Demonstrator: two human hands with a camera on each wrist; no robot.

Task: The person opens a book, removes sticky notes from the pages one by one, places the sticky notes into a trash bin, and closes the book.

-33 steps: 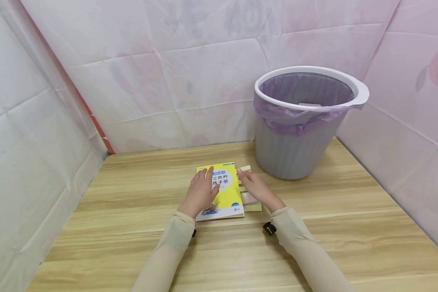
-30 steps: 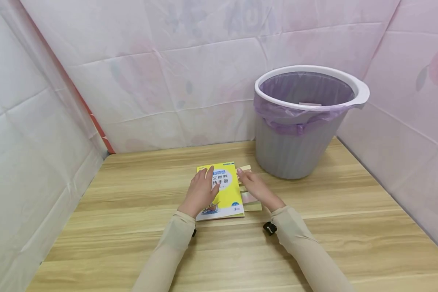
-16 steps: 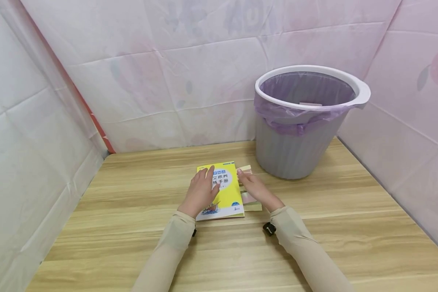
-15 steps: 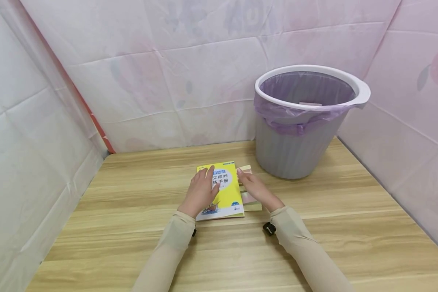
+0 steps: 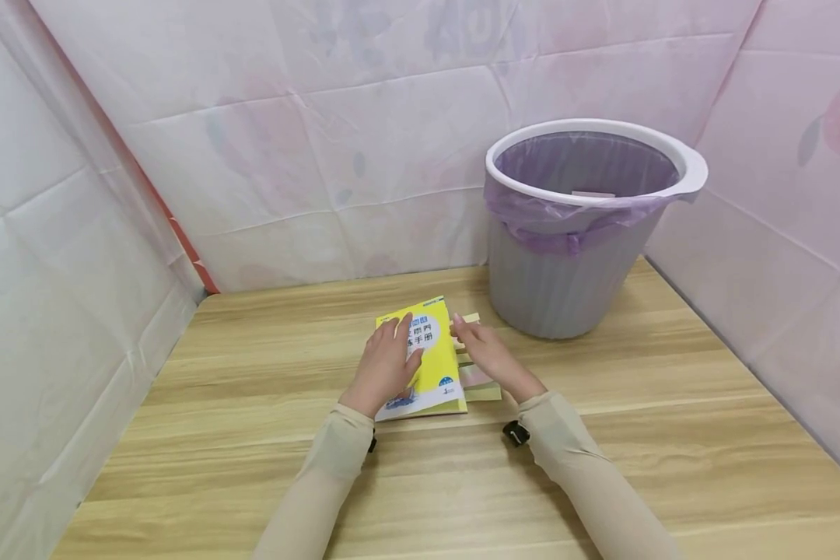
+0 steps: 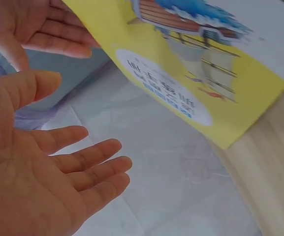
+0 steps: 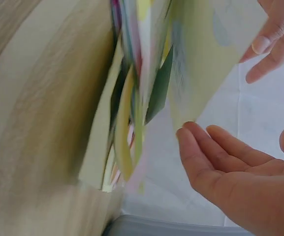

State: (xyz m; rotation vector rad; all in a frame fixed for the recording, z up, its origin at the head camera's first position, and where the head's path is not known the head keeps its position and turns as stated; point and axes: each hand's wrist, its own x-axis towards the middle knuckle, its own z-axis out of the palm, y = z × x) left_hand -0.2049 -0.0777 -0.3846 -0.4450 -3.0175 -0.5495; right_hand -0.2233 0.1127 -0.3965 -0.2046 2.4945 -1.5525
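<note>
A yellow-and-white paperback book (image 5: 434, 358) with a ship picture lies on the wooden table, its front cover tilted up along the right side. My left hand (image 5: 381, 365) is over the left part of the cover, fingers spread; the left wrist view shows this left hand (image 6: 48, 172) with its palm bare. At the cover's raised edge (image 7: 205, 83) are the fingertips of my right hand (image 7: 230, 172), thumb standing apart from them. Pale yellow, pink and green paper strips (image 5: 481, 379) stick out from the book's right side, beside my right hand (image 5: 490, 356).
A grey ribbed trash bin (image 5: 553, 284) with a white rim and purple liner stands at the back right of the table (image 5: 217, 435). Something pale shows inside it. Patterned white-pink cloth (image 5: 252, 171) hangs behind and on both sides.
The book's cover has gone from flat to tilted, its right edge rising. My right fingers have moved slightly up along that edge. The left hand stays about where it was.
</note>
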